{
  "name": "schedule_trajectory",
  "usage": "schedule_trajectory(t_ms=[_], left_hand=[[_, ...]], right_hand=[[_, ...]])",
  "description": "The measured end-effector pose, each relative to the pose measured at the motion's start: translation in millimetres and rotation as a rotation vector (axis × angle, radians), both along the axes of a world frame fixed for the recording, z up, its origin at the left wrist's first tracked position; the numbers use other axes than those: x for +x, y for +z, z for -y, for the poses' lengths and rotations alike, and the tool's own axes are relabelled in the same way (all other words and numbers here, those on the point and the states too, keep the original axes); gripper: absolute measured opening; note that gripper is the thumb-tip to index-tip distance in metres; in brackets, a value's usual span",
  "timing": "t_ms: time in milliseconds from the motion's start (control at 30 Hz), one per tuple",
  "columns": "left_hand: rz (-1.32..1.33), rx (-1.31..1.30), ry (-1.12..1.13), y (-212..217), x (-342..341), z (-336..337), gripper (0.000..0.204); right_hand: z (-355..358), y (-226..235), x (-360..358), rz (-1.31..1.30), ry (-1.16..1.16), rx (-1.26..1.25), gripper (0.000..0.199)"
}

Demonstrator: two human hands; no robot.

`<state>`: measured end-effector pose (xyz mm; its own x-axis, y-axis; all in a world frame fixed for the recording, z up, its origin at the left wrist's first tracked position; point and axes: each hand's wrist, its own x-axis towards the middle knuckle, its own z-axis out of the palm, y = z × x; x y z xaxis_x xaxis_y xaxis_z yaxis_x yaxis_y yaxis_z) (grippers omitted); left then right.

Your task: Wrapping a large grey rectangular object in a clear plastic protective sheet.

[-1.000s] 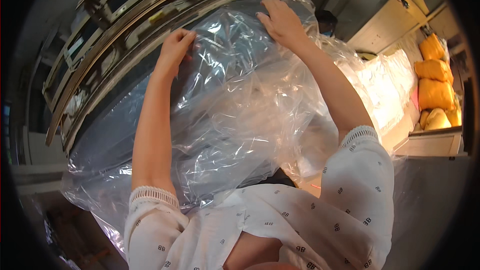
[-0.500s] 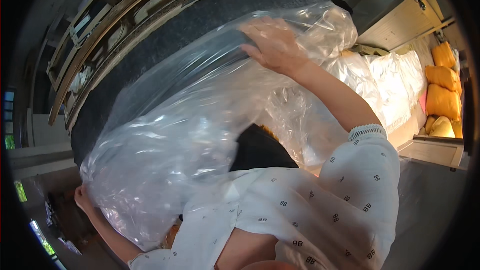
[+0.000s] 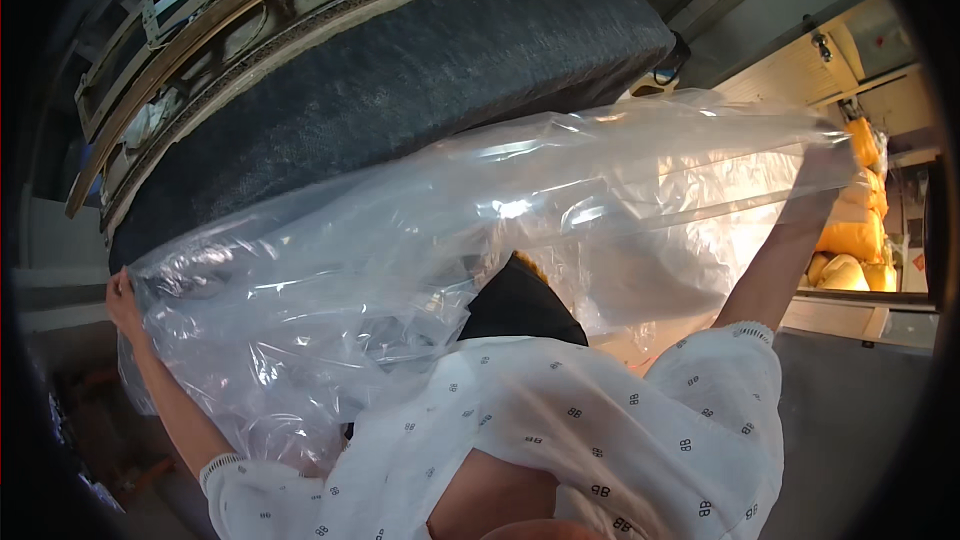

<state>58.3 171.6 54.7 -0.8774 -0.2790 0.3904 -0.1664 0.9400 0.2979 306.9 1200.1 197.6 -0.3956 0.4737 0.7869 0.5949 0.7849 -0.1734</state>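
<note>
Two grips [image 3: 124, 306] [image 3: 830, 158] have moved apart, one clear sheet [image 3: 480, 195] between.

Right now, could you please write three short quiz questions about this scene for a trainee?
1. True or false: the clear plastic sheet spans from the left hand to the right hand.
2. Beyond the sheet's far edge lies: (A) a round mirror; (B) a long dark surface; (C) a blue bucket.
3. Fill in: the orange bundles are stacked toward the picture's ____ side.

Key: 1. True. 2. B. 3. Right.
</note>
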Motion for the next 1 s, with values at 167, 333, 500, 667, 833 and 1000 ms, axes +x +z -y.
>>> schedule_trajectory(t_ms=[167, 333, 500, 667, 833, 1000], left_hand=[[-0.071, -0.086, 0.018, -8, -38, -16, 0.032], [-0.213, -0.007, -0.219, -39, -36, 54, 0.026], [0.083, 0.048, -0.196, -12, -6, 88, 0.021], [0.326, -0.094, -0.015, 8, 12, 181, 0.028], [0.109, 0.257, 0.101, -48, -42, 162, 0.035], [-0.001, -0.193, 0.392, -78, -102, 77, 0.031]], right_hand=[[-29, 25, -110, 0.068, 0.462, 0.471, 0.039], [-67, -115, -194, 0.626, 0.595, 0.044, 0.044], [10, -114, -241, 0.394, 0.82, -0.544, 0.04], [21, -113, -289, 0.484, 0.602, -0.392, 0.06], [-18, -127, -310, 0.554, 0.482, -1.244, 0.078], [34, -90, -311, 0.379, 0.408, 0.44, 0.057]])
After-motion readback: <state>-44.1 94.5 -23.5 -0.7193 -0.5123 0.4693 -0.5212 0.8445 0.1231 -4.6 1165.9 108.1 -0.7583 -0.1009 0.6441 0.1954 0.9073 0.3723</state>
